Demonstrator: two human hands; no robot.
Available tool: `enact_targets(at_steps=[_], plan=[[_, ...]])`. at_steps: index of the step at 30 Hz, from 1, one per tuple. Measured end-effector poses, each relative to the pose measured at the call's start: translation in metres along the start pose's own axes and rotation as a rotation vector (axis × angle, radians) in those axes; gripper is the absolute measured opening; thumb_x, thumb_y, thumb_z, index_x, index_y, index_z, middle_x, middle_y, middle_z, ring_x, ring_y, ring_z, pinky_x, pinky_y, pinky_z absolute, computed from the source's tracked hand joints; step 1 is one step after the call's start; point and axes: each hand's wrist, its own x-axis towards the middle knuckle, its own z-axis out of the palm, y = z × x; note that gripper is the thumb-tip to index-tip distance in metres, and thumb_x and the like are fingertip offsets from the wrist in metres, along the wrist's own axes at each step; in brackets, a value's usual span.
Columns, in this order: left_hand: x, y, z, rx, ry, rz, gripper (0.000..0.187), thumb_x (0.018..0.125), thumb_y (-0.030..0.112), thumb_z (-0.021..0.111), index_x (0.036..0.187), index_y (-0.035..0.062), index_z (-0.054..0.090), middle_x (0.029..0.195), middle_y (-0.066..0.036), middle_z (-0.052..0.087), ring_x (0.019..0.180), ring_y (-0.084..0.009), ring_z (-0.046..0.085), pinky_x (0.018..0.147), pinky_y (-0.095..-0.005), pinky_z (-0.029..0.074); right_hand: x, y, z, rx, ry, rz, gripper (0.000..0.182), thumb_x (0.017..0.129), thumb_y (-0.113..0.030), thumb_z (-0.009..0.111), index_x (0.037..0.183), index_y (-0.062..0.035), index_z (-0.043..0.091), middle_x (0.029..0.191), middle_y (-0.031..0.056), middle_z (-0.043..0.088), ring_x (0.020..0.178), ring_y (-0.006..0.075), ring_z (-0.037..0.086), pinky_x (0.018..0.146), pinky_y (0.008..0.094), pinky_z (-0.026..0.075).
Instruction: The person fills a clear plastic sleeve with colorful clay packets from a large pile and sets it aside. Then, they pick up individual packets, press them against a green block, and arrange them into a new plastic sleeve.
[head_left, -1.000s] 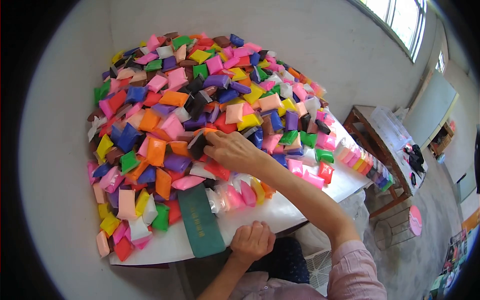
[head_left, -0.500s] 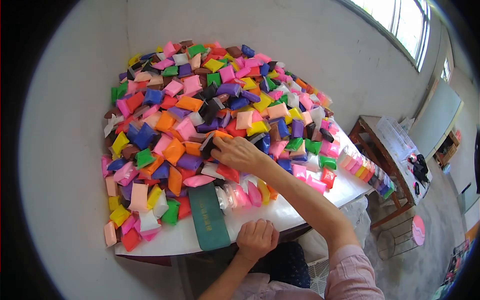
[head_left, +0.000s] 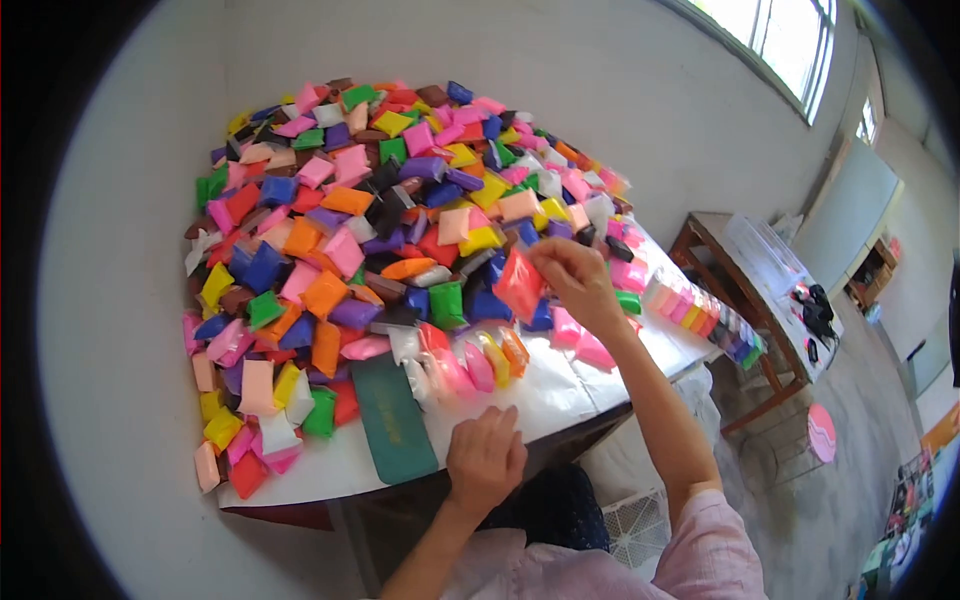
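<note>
My right hand (head_left: 580, 285) pinches a red packet (head_left: 519, 285) by its edge, raised above the near right side of the pile. My left hand (head_left: 487, 455) is by the table's front edge, fingers loosely bent and apart, holding nothing I can see. Just beyond it, a short row of small packets stands on the table: white, red, pink, a yellow packet (head_left: 494, 358) and an orange packet (head_left: 514, 352). A dark green booklet-like case (head_left: 394, 420) with faint gold lettering lies to the left of that row.
A large heap of coloured packets (head_left: 350, 200) covers most of the white table (head_left: 560, 385), against the wall. A long row of sorted packets (head_left: 700, 315) sits at the right edge. Beyond are a wooden table (head_left: 690, 245) with a clear plastic basket (head_left: 765, 250) and a pink-topped stool (head_left: 821, 433).
My right hand has come away from the heap, moving right, and now holds a red packet. My left hand has loosened from a fist and moved slightly towards the row. The view has shifted.
</note>
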Motion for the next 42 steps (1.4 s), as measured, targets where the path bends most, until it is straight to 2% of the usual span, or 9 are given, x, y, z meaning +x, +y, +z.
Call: enact_targets(at_steps=[3,6,7,11,19,22,25,29,42], plan=[[0.006,0.02,-0.014,-0.293,0.024,-0.277,0.034,0.089,-0.001,0.062,0.122,-0.0067,0.056,0.107,-0.017,0.06,0.068,-0.0213,0.058,0.056,-0.0321,0.047,-0.052,-0.003,-0.018,-0.15,-0.064,-0.032,0.013,0.095,-0.005,0.059,0.1,0.0033,0.067,0.082,0.0036,0.067,0.075,0.0066,0.058,0.067,0.0246,0.049],[0.018,0.037,-0.021,-0.409,-0.18,-0.569,0.033,0.09,0.0,0.061,0.122,-0.0055,0.056,0.103,-0.016,0.059,0.063,-0.0173,0.055,0.057,-0.0308,0.047,-0.091,-0.006,-0.028,-0.183,-0.135,0.099,0.013,0.095,-0.004,0.059,0.1,0.0039,0.068,0.084,0.0038,0.068,0.076,0.0074,0.06,0.068,0.0245,0.05],[0.02,0.038,-0.019,-0.402,-0.233,-0.596,0.034,0.09,0.003,0.063,0.123,-0.0048,0.055,0.1,-0.017,0.058,0.066,-0.0229,0.057,0.061,-0.0358,0.048,-0.1,-0.003,-0.029,-0.168,-0.127,0.107,0.013,0.095,-0.004,0.059,0.1,0.004,0.068,0.085,0.0036,0.068,0.075,0.0075,0.06,0.068,0.0247,0.05],[0.018,0.032,-0.007,-0.34,-0.299,-0.466,0.031,0.091,0.009,0.065,0.117,-0.0047,0.057,0.097,-0.021,0.058,0.077,-0.0381,0.061,0.068,-0.0442,0.048,-0.122,0.004,-0.026,-0.128,-0.104,0.085,0.011,0.093,-0.005,0.061,0.097,0.0041,0.067,0.077,0.0042,0.065,0.069,0.0079,0.054,0.062,0.0259,0.046],[0.018,0.03,-0.005,-0.218,-0.345,-0.346,0.016,0.092,0.012,0.064,0.102,0.0,0.062,0.086,-0.015,0.057,0.075,-0.0354,0.062,0.063,-0.0439,0.049,-0.134,0.018,-0.011,-0.213,-0.132,0.142,0.011,0.091,-0.005,0.062,0.096,0.0035,0.067,0.081,0.0086,0.068,0.071,0.0138,0.063,0.066,0.0285,0.05],[0.016,0.027,-0.003,-0.111,-0.378,-0.291,0.014,0.092,0.015,0.064,0.097,0.0018,0.063,0.084,-0.014,0.057,0.073,-0.0354,0.062,0.061,-0.0445,0.05,-0.139,0.025,-0.002,-0.396,0.035,-0.125,0.007,0.088,-0.006,0.063,0.091,0.0001,0.066,0.081,0.0148,0.065,0.068,0.0292,0.064,0.062,0.0369,0.049],[0.016,0.027,-0.003,-0.093,-0.388,-0.295,0.013,0.091,0.016,0.065,0.091,0.003,0.062,0.083,-0.014,0.058,0.071,-0.0356,0.062,0.06,-0.0449,0.05,-0.155,0.003,-0.002,-0.53,0.226,-0.053,0.008,0.088,-0.009,0.065,0.087,-0.0016,0.064,0.077,0.0142,0.061,0.071,0.0336,0.064,0.061,0.0396,0.05],[0.014,0.025,0.0,-0.089,-0.359,-0.283,0.013,0.09,0.016,0.066,0.087,0.0037,0.062,0.082,-0.013,0.057,0.069,-0.0355,0.061,0.059,-0.0451,0.049,-0.188,-0.012,-0.017,-0.499,-0.071,-0.094,0.017,0.086,-0.017,0.07,0.088,-0.0035,0.061,0.082,0.0119,0.06,0.071,0.0288,0.063,0.06,0.0383,0.049],[0.015,0.019,-0.005,-0.107,-0.402,-0.153,0.011,0.089,0.013,0.068,0.088,0.0045,0.061,0.079,-0.011,0.054,0.062,-0.032,0.06,0.053,-0.0411,0.046,-0.187,-0.004,0.002,-0.538,0.032,-0.238,0.013,0.078,-0.01,0.074,0.079,-0.0068,0.061,0.069,0.0062,0.056,0.055,0.0233,0.057,0.049,0.0358,0.045]])
